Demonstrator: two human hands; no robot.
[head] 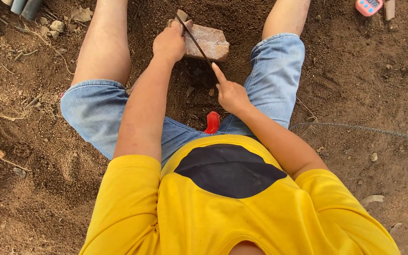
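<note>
From the head view, the left hand (168, 43) clamps its fingers on the far end of a brick (207, 42) lying on the dirt ground (48, 189) between the knees. The right hand (231, 94), forefinger extended, grips a thin saw blade (192, 35) crossing the brick. The brick looks heavy, rigid and gritty, best held by its ends.

Bare soil (199, 89) lies open between the knees; brick (206, 42) and thin rod (192, 35) block ahead.

Brick (208, 42): rough, matt, dusty fired clay. Rod (191, 34): thin dark metal, dull. Ground (34, 189): loose dry soil, crumbly. Shorts (95, 108): faded denim cloth. Shirt (223, 217): smooth matt cotton-like fabric. Red handle (212, 122): glossy plastic.
</note>
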